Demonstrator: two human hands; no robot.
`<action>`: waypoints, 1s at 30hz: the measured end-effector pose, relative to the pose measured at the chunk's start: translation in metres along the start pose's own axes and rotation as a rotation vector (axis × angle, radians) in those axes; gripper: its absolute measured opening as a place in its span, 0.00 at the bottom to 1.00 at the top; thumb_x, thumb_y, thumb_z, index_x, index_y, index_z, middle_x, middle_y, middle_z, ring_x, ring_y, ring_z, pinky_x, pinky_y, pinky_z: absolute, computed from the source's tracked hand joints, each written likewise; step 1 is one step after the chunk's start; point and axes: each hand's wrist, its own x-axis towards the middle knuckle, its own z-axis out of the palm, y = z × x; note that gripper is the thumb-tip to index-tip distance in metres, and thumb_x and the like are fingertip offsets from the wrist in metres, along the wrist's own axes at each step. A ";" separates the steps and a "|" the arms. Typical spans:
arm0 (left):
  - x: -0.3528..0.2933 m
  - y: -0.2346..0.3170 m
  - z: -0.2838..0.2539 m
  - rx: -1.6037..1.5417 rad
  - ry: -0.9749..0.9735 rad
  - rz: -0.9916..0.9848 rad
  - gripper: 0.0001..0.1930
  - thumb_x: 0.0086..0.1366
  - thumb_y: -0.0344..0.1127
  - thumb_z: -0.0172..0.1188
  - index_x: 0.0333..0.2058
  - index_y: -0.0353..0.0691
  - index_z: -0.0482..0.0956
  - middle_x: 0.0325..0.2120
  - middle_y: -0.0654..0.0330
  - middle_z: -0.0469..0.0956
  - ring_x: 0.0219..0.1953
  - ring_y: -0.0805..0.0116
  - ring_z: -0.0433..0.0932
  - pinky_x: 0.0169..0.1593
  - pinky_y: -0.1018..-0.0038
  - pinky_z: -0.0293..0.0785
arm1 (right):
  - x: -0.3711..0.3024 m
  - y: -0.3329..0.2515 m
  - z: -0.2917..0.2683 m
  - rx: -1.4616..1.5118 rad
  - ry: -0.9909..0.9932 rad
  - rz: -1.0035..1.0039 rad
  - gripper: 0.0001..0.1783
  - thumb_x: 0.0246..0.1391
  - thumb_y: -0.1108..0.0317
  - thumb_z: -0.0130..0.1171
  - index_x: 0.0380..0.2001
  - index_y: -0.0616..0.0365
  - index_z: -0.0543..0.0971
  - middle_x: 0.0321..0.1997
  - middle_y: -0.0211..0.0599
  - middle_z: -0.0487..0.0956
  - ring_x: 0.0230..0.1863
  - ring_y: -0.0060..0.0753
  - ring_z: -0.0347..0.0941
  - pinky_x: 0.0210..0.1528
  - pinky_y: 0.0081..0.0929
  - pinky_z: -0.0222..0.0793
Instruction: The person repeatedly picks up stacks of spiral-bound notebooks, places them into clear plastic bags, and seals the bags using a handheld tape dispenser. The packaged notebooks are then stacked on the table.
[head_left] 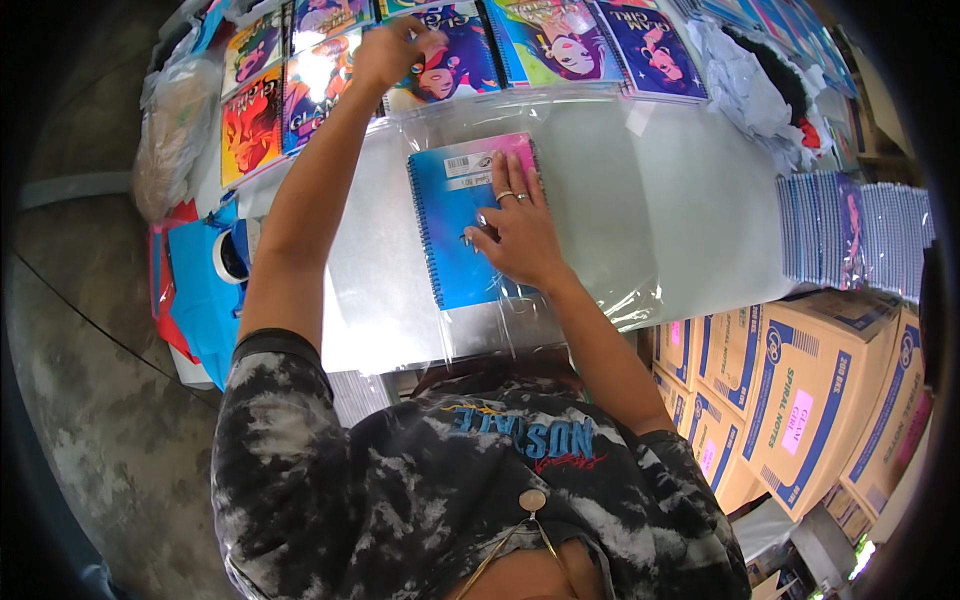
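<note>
Bright light whitens the tabletop (710,190); glare burns out part of one notebook cover (318,95) and streaks the clear plastic (632,312); the floor (95,300) lies dim; the left hand (396,52) looks slightly blurred; edges curve toward blackened corners.

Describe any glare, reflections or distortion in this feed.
Head view: white glare washes out part of a notebook at upper left; head view: reflections streak the clear plastic beside the right hand; head view: the pale table bows along its front edge.
</note>
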 end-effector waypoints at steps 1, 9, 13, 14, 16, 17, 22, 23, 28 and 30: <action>0.001 0.014 -0.015 0.036 0.134 -0.024 0.18 0.57 0.48 0.60 0.35 0.38 0.79 0.21 0.60 0.78 0.23 0.73 0.75 0.28 0.77 0.68 | 0.001 -0.003 -0.001 -0.002 -0.014 -0.003 0.14 0.47 0.55 0.57 0.21 0.55 0.79 0.68 0.55 0.46 0.70 0.53 0.34 0.68 0.45 0.27; -0.077 0.054 0.015 0.111 -0.116 0.161 0.13 0.59 0.43 0.52 0.38 0.46 0.80 0.28 0.59 0.81 0.29 0.64 0.79 0.36 0.71 0.73 | 0.000 -0.001 0.005 0.026 0.066 -0.022 0.14 0.46 0.56 0.57 0.19 0.55 0.78 0.68 0.53 0.47 0.70 0.51 0.35 0.68 0.46 0.28; -0.120 0.035 -0.019 -0.067 0.596 0.052 0.13 0.62 0.36 0.56 0.38 0.31 0.75 0.32 0.50 0.79 0.31 0.66 0.78 0.33 0.72 0.71 | 0.004 -0.005 -0.001 0.018 0.005 0.004 0.14 0.47 0.57 0.55 0.19 0.55 0.78 0.68 0.53 0.48 0.70 0.51 0.36 0.68 0.46 0.28; -0.154 0.038 -0.009 -0.128 0.446 -0.049 0.12 0.61 0.35 0.54 0.40 0.33 0.74 0.38 0.48 0.76 0.39 0.55 0.76 0.42 0.69 0.71 | 0.005 -0.003 -0.001 0.019 -0.005 0.005 0.14 0.47 0.57 0.54 0.19 0.55 0.78 0.68 0.53 0.48 0.70 0.52 0.36 0.68 0.46 0.29; -0.209 0.032 0.013 0.270 0.228 0.164 0.25 0.62 0.37 0.51 0.56 0.34 0.61 0.56 0.46 0.62 0.59 0.45 0.58 0.59 0.55 0.54 | 0.004 0.007 0.008 0.133 0.079 -0.012 0.14 0.48 0.58 0.53 0.19 0.56 0.77 0.68 0.53 0.48 0.70 0.53 0.35 0.68 0.46 0.28; -0.226 0.033 0.022 0.461 0.002 0.024 0.29 0.64 0.43 0.46 0.61 0.36 0.54 0.63 0.48 0.48 0.66 0.47 0.42 0.63 0.50 0.41 | 0.003 0.010 0.011 0.194 0.113 -0.019 0.15 0.49 0.58 0.52 0.19 0.57 0.77 0.68 0.54 0.48 0.70 0.53 0.35 0.68 0.47 0.27; -0.232 0.046 0.044 0.499 -0.061 -0.015 0.28 0.67 0.45 0.37 0.62 0.38 0.51 0.65 0.56 0.43 0.67 0.49 0.34 0.64 0.48 0.29 | 0.004 0.000 -0.002 0.329 0.045 -0.086 0.14 0.50 0.61 0.49 0.23 0.62 0.77 0.66 0.57 0.50 0.69 0.57 0.38 0.67 0.49 0.25; -0.231 0.046 0.046 0.497 -0.057 -0.007 0.28 0.67 0.45 0.37 0.62 0.38 0.51 0.65 0.57 0.43 0.67 0.49 0.35 0.64 0.47 0.28 | 0.007 -0.003 0.000 0.265 0.029 -0.128 0.14 0.49 0.62 0.49 0.23 0.62 0.77 0.66 0.58 0.50 0.69 0.57 0.38 0.67 0.49 0.25; -0.228 0.046 0.053 0.500 -0.006 -0.004 0.28 0.66 0.45 0.38 0.62 0.41 0.51 0.65 0.57 0.45 0.67 0.50 0.36 0.63 0.44 0.30 | 0.024 0.016 0.009 0.047 -0.157 -0.274 0.15 0.48 0.63 0.48 0.24 0.63 0.78 0.65 0.60 0.51 0.68 0.58 0.39 0.67 0.53 0.25; -0.233 0.055 0.049 0.526 0.039 -0.052 0.29 0.66 0.46 0.39 0.62 0.39 0.52 0.64 0.55 0.46 0.67 0.49 0.37 0.63 0.44 0.32 | 0.028 0.018 0.003 0.094 -0.254 -0.255 0.16 0.47 0.61 0.49 0.20 0.62 0.79 0.67 0.55 0.49 0.70 0.56 0.35 0.66 0.54 0.23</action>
